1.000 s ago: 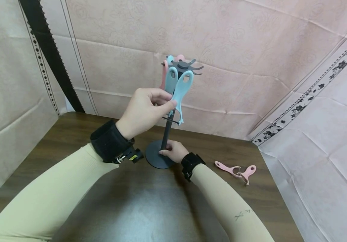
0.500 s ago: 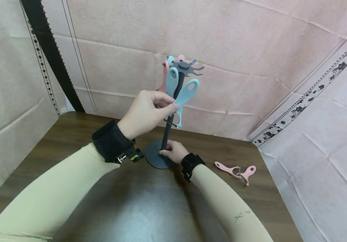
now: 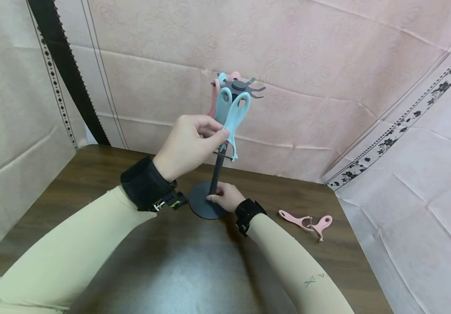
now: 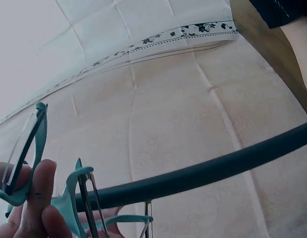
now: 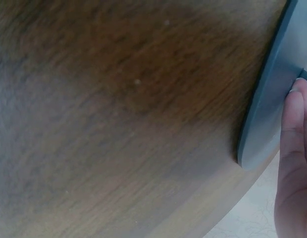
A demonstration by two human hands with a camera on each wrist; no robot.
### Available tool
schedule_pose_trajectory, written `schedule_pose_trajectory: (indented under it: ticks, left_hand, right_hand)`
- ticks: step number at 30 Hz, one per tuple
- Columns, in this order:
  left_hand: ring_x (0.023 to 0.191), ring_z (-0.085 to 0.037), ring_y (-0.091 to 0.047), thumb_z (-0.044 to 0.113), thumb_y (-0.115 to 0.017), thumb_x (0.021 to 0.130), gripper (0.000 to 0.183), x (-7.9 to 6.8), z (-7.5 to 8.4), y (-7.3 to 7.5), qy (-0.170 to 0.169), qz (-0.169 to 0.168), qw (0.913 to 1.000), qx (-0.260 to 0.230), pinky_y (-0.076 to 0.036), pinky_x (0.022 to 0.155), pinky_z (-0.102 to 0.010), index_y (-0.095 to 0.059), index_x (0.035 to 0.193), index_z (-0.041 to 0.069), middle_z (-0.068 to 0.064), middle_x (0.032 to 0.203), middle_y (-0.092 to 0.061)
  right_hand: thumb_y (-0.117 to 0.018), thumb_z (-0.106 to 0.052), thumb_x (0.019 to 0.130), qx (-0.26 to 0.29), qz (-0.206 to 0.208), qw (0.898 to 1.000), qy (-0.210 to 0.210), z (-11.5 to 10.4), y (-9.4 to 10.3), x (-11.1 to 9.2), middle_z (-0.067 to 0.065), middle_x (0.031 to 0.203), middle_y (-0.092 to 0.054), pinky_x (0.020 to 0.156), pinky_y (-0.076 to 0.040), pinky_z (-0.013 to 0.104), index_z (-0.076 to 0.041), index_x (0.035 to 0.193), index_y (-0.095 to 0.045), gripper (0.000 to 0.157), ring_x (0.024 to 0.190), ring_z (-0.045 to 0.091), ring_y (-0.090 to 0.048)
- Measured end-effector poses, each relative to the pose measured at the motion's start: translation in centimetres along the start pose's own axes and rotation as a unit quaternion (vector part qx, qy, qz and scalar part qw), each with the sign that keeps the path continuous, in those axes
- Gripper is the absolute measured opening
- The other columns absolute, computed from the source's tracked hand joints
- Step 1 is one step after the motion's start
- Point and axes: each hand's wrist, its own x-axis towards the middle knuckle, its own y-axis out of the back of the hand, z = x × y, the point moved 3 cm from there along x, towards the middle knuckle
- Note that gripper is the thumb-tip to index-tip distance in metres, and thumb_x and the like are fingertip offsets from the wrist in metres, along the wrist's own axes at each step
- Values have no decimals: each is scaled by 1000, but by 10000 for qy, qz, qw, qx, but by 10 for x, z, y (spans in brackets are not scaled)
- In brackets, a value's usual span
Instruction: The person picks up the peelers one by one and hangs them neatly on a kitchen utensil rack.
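My left hand [image 3: 190, 141] pinches a light blue peeler [image 3: 236, 115] by the lower part of its handle, beside the top of a dark grey rack [image 3: 212, 189]. Its looped handle end is up near a hook; whether it hangs on that hook I cannot tell. Another blue peeler [image 3: 222, 107] hangs just left of it. In the left wrist view, the held peeler's head [image 4: 40, 131] shows above the fingers. Low on the rack's post, my right hand [image 3: 229, 196] grips it just above the round base [image 5: 267, 114].
Pink peelers [image 3: 214, 98] and another blue one [image 3: 221, 77] hang at the rack's left and back. Bare hooks [image 3: 257, 90] point right. On the wooden table [image 3: 162, 257], two pink peelers [image 3: 296, 218] lie touching at the right. Patterned cloth [image 3: 308, 87] walls the back and sides.
The held blue peeler tipped right and dropped away from the hook half a second ago. Now it is raised and steeper again, close to the hook. My right hand stays on the post.
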Motion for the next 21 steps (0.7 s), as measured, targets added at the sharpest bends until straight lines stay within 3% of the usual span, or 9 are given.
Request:
schedule_pose_trajectory:
  ticks: [3, 9, 14, 21]
  left_hand:
    - [76, -9, -67, 26, -65, 90, 25, -2, -4, 3, 4, -19, 10000, -15, -53, 63, -33, -73, 104, 8, -6, 88, -76]
    - [64, -16, -54, 28, -65, 90, 25, -11, -14, 11, -95, 220, 9996, 124, -39, 50, -30, -73, 109, 13, -2, 78, -69]
    - [72, -13, -51, 31, -64, 91, 27, -20, -31, 17, -150, 398, 9990, -112, -43, 61, -33, -71, 110, 14, 1, 87, -69]
    - [72, -18, -50, 27, -61, 93, 28, -26, -60, 23, -18, 441, 9988, -230, -41, 60, -29, -68, 113, 9, -6, 92, -67]
  right_hand:
    - [-68, -31, 88, -13, -7, 10000, -17, 1, -1, 0, 0, 79, -71, 65, -51, 27, -16, 93, -64, 17, 71, 11, -61]
    - [-68, -31, 88, -1, 1, 10000, -9, 0, -2, -1, -1, 78, -70, 64, -51, 27, -16, 93, -64, 16, 71, 10, -61]
    - [-68, -30, 88, 32, 3, 10000, 19, 0, -2, 0, 0, 78, -70, 64, -51, 27, -15, 92, -64, 16, 70, 10, -61]
    - [-68, -30, 88, 168, -70, 9998, -35, 3, -2, 1, 1, 81, -71, 66, -52, 29, -14, 95, -65, 17, 73, 11, -62]
